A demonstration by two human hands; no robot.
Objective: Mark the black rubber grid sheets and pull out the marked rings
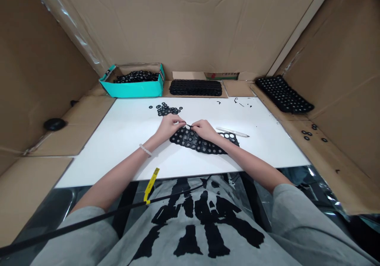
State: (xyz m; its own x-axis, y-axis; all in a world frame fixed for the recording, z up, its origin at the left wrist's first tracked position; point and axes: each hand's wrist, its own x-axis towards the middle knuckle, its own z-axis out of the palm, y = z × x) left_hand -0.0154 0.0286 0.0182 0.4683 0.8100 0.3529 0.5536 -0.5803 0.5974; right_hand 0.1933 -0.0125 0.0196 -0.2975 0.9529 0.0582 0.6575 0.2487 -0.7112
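Note:
A black rubber sheet with rows of round rings (196, 142) lies on the white table top in front of me. My left hand (171, 124) pinches its upper edge near the left end, thumb and fingertips together. Close beside it, my right hand (204, 129) is also closed on that edge. Between the two pinches a round hole shows white through the sheet. The sheet's right end, with several open holes, comes out past my right wrist. Just beyond my left hand is a pile of loose black rings (166, 109).
A white pen (233, 132) lies right of my right hand. At the back stand a turquoise box (133, 90) of black pieces and a stack of black sheets (196, 88). Another perforated sheet (285, 95) and loose rings (306, 138) lie on the right cardboard. Cardboard walls surround the table.

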